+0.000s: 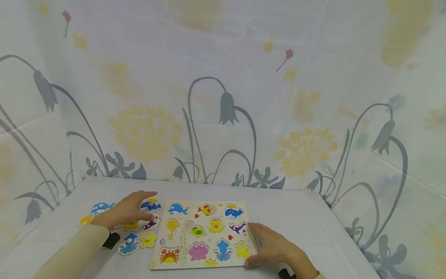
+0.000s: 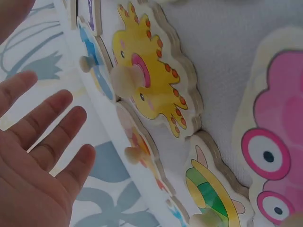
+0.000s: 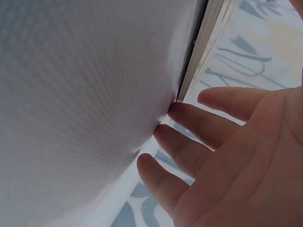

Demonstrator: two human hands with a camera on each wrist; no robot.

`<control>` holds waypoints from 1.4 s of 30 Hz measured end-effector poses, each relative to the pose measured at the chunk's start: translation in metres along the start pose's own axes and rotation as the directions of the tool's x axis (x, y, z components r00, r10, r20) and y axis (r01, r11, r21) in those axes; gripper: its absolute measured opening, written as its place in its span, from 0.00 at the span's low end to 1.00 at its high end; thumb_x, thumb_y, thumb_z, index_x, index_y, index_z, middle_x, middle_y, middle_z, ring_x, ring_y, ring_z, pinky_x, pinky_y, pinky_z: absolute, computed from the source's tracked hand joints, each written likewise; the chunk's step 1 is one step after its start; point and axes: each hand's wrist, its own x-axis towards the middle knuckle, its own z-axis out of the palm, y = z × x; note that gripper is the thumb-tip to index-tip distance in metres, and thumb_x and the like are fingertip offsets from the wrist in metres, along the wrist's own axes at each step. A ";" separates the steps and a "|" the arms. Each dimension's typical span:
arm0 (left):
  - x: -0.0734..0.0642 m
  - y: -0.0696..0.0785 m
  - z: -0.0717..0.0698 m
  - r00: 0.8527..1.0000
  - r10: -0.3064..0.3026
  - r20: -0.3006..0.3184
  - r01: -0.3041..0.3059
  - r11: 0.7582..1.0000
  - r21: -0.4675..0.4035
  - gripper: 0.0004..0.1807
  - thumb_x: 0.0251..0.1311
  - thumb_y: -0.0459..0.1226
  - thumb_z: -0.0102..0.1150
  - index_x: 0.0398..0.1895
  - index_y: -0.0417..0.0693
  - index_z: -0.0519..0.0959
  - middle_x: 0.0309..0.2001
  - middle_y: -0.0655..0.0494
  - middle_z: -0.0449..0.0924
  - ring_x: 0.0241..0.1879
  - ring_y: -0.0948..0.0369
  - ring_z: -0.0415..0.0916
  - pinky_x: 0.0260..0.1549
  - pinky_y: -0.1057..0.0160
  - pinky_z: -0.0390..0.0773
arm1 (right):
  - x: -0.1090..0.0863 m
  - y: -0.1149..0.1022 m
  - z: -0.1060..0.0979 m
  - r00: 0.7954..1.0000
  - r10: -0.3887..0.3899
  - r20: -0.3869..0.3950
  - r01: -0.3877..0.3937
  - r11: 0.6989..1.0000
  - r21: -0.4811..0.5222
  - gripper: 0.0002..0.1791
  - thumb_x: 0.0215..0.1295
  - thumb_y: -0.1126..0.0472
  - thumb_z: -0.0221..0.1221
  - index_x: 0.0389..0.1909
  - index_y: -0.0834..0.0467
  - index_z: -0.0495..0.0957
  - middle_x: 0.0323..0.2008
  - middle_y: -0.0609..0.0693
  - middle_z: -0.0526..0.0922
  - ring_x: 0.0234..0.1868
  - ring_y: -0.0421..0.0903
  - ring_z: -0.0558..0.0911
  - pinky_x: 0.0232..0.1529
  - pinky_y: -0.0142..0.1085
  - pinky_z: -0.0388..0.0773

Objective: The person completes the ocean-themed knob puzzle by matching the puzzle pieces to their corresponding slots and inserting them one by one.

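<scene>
In the head view a wooden peg puzzle board (image 1: 195, 266) printed with sea animals lies flat on the table. My right hand (image 1: 273, 244) rests at its right edge, fingers extended, and in the right wrist view several fingertips meet the white cloth beside the board. Left of the board, my left hand (image 1: 122, 211) spreads over a group of loose knobbed pieces, thumb near the purple piece (image 1: 151, 223) and fingers near the blue whale piece (image 1: 150, 205). The left wrist view shows its fingers apart, holding nothing, beside a yellow octopus piece (image 2: 161, 78) and a pink shell piece (image 2: 284, 94).
A blue squid piece (image 1: 129, 245) and a yellow star piece (image 1: 148, 240) lie near the board's left edge. Farther left is a light blue dolphin piece (image 1: 101, 208), partly behind the left hand. A flower-printed curtain (image 1: 223, 135) hangs behind the table.
</scene>
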 end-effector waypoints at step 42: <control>0.046 -0.012 0.001 0.993 -0.052 0.105 0.052 0.999 -0.001 0.07 0.53 0.30 0.65 0.34 0.48 0.79 0.32 0.54 0.73 0.33 0.57 0.69 0.38 0.58 0.77 | 0.001 0.000 0.000 0.999 -0.021 0.038 0.022 0.999 -0.030 0.62 0.33 0.30 0.70 0.69 0.60 0.62 0.69 0.57 0.61 0.70 0.60 0.58 0.63 0.59 0.56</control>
